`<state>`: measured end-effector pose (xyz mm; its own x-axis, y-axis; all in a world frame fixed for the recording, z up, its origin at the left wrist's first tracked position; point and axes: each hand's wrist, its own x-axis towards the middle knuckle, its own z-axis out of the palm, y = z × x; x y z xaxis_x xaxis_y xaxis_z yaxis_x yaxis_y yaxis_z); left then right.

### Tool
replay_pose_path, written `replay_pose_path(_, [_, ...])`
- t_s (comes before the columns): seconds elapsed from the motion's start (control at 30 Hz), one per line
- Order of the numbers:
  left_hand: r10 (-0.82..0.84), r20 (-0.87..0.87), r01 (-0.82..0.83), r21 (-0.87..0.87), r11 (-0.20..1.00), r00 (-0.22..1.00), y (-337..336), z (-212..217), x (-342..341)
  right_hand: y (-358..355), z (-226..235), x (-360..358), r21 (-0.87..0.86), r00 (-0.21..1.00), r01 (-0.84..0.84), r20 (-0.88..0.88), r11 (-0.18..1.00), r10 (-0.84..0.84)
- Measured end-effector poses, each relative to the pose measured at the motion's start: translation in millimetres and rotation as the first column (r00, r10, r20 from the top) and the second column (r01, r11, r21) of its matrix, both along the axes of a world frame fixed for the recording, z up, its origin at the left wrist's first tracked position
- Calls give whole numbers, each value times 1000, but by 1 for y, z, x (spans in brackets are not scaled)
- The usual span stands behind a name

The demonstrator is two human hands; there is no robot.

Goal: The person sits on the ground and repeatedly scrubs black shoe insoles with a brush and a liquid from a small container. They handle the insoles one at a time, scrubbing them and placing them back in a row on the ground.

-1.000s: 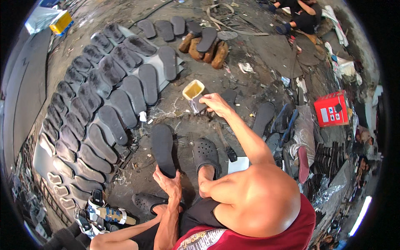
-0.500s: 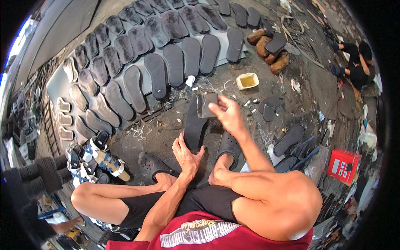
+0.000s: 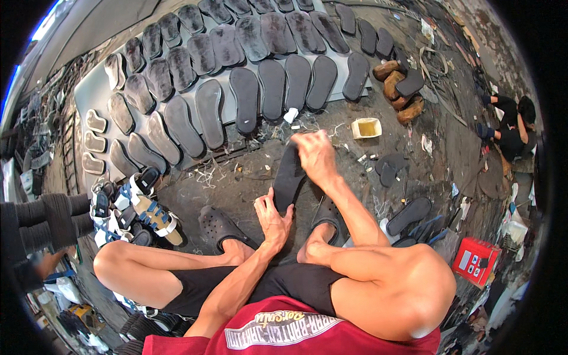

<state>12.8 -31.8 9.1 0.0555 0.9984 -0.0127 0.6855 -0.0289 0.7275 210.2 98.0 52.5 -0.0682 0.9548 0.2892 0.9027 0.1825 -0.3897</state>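
A person sits on a littered workshop floor, seen from above, both bare hands on one dark grey rubber sandal sole [image 3: 288, 177] that stands tilted between the knees. The left hand [image 3: 273, 218] grips the sole's lower end, thumb and fingers closed around its edge. The right hand [image 3: 316, 155] is closed over the upper end, fingers curled over the top; whether it also holds a small tool or brush cannot be told. The sole is lifted off the ground, just in front of the person's feet, which wear dark perforated clogs [image 3: 220, 226]. Beyond it, near the right hand, sits a small square cream tub of yellowish liquid [image 3: 366, 128], probably glue. Farther off, many matching dark soles lie in fanned rows on a grey sheet [image 3: 89, 94]. To the left is a heap of finished sandals with blue and white straps [image 3: 131, 207]; to the right, brown wooden blocks [image 3: 397, 89]. Another person sits far off at the upper right. Judging by this, the step in hand is working over the surface of one sole; the next move likely calls for steadying the lower end while the right hand sweeps along it.
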Motion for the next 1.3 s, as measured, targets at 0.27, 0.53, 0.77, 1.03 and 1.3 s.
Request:
replay_pose_path(0.27, [42, -29, -42, -7, 999, 999, 0, 4, 3, 1, 18, 36, -18, 935, -333, 125, 943, 333])
replay_pose_path(0.53, [60, 37, -59, -19, 998, 998, 3, 4, 4, -44, 3, 18, -44, 998, -32, -54, 999, 30])
replay_pose_path(0.77, [64, 129, -47, -128, 991, 990, 2, 10, -4, -15, 19, -2, -106, 963, -257, 49, 960, 263])
replay_pose_path(1.03, [76, 142, -67, -68, 995, 987, 3, 4, 8, -85, -13, -6, -126, 999, -43, -33, 991, 39])
replay_pose_path(1.3, [19, 178, -26, 38, 999, 984, 32, 8, 1, -24, 1, 10, -59, 1000, 25, 3, 998, -25])
